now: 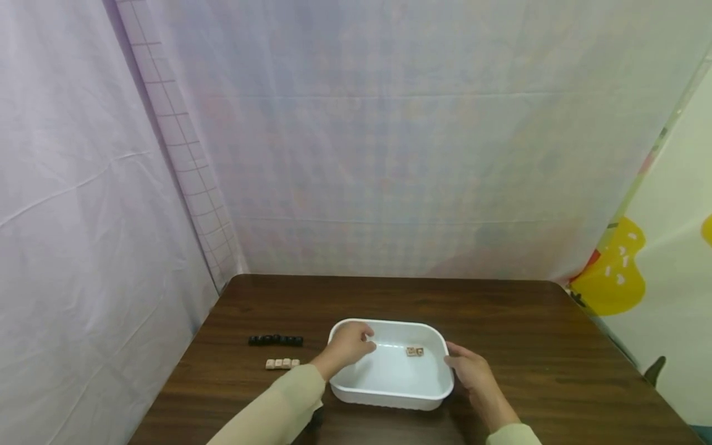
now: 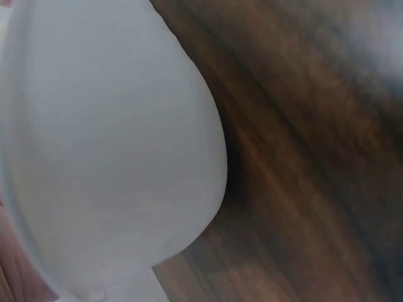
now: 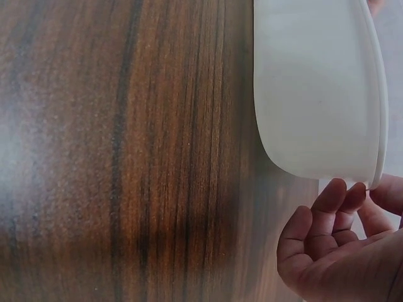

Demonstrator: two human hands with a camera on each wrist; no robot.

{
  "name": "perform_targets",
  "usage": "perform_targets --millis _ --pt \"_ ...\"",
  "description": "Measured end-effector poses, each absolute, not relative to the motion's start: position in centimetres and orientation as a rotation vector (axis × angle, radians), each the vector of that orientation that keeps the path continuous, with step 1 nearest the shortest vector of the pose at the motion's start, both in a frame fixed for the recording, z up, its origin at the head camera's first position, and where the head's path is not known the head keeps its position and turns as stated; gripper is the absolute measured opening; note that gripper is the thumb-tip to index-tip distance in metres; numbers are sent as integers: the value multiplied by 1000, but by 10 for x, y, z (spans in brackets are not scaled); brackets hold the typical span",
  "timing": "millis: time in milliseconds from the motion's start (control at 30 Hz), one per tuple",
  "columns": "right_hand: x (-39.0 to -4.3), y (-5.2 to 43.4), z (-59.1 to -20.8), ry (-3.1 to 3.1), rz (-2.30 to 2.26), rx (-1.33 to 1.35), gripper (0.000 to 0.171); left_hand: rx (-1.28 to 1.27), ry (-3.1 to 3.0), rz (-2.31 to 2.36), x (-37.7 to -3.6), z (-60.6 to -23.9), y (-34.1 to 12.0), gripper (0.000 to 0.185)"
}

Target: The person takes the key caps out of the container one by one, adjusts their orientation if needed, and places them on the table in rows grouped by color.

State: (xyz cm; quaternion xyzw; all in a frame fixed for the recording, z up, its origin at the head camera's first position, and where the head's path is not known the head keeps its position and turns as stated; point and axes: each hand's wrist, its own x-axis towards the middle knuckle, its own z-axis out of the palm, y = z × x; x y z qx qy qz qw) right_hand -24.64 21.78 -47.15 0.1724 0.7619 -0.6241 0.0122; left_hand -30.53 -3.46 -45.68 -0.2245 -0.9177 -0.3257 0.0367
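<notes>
Two tiles (image 1: 415, 351) in tray (image 1: 389, 398), between both hands

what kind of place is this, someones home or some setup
Probably a makeshift recording booth, not a lived-in room: pale cloth sheets hang as walls around one dark wooden table, which bears only a white tub and rows of small blocks.

My left hand (image 1: 349, 347) reaches forward, fingers curled, sleeve down to the wrist. My right hand (image 1: 473, 371) sits lower, its fingers (image 3: 327, 207) loosely bent, palm turned inward
</notes>
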Motion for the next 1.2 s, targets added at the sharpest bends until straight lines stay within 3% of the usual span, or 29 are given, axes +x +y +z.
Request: perform_targets --millis 200,367,467,600,767,967,1200 --pt "-246 218 -471 2342 -1964 537 48 -721 -2837 -658 -310 -464 -25 7" --pt "-246 218 -471 2362 -1956 539 47 -742 -2850 -541 -306 -463 -23 18" --pt "-246 217 -471 2375 -1940 547 47 -812 -2832 -570 -307 -465 -24 6" --pt "-247 217 -470 2349 -1955 556 47 -888 -2809 -687 -311 -472 -25 17" --pt "-247 217 -469 2323 -1990 543 47 -792 -2829 -753 -316 -479 -24 9" --pt "-246 217 -471 2334 -1997 532 47 -676 -2944 -737 -312 -479 -19 17" --pt "-245 217 -471 2355 -1995 508 47 -685 -2922 -751 -311 -478 -17 10"
